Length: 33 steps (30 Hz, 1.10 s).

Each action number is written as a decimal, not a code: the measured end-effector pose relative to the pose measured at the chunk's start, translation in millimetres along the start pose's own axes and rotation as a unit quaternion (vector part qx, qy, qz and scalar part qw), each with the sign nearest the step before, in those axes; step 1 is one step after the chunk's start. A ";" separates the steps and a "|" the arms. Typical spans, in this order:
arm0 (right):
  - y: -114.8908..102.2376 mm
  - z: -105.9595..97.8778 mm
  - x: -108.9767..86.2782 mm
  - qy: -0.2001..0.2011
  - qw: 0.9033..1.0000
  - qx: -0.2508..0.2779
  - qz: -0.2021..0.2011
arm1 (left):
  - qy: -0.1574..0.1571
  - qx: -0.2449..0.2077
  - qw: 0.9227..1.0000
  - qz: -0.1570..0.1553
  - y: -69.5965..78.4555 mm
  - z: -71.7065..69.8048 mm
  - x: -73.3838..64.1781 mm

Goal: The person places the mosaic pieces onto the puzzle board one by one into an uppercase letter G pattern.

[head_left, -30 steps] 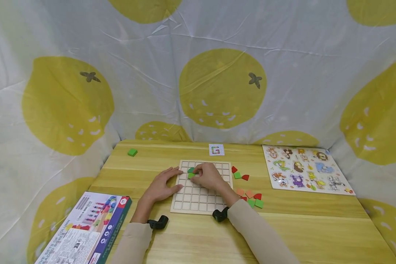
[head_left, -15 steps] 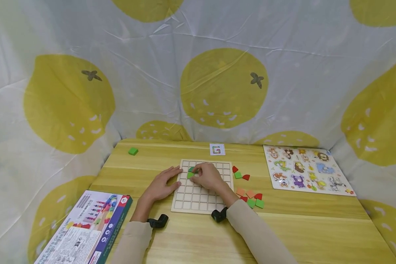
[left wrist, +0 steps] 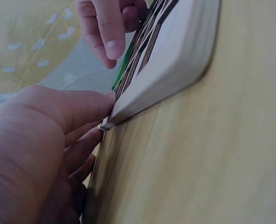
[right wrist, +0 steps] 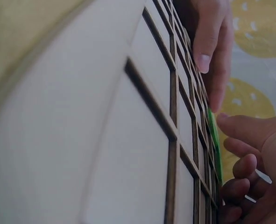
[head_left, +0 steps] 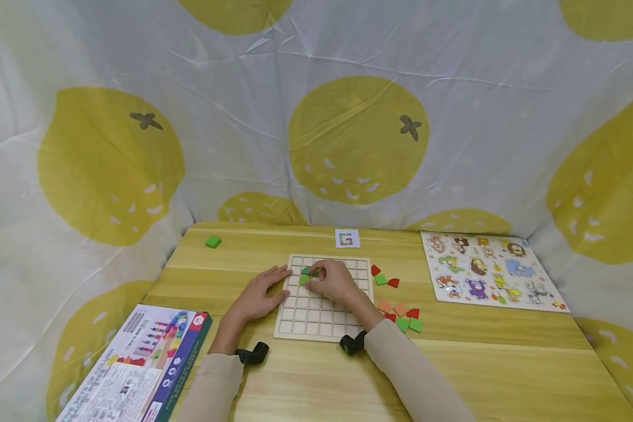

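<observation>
In the head view, a wooden grid board lies on the table. Two green tiles, a darker rounded one above a light green square, sit in its upper left cells. My right hand is over them, its thumb and forefinger pinching at a green tile; the fingers partly hide it. The green edge shows beside these fingertips in the right wrist view. My left hand rests against the board's left edge with fingers extended; in the left wrist view its thumb touches the rim.
Red, green and orange tiles lie right of the board, with several more above them. A pattern card is behind the board. An animal puzzle lies far right, a toy box front left, and a green block back left.
Both hands stay almost in place. The right fingers shift only slightly over the green tiles, and the darker tile's visible outline changes a little.
</observation>
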State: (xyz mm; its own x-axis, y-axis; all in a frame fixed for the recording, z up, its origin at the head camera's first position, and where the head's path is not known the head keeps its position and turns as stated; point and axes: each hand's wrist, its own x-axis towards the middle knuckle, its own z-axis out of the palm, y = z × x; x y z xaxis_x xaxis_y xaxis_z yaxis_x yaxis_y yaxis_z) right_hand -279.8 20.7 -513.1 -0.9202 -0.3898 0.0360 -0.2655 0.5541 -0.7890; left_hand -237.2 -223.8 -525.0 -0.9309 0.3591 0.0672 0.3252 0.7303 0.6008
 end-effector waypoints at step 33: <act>54.2 -88.8 -82.1 0.054 0.998 0.003 0.033 | -0.003 -0.002 1.000 -0.004 2.4 0.8 0.4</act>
State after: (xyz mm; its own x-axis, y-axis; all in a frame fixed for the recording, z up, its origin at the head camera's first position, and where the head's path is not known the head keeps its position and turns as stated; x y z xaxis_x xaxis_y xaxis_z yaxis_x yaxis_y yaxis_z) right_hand -244.2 148.0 -504.4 -0.9615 -0.2704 0.0495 -0.2016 0.5712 -0.7957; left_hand -236.6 -221.4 -524.2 -0.9325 0.3566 0.0576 0.3167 0.7306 0.6049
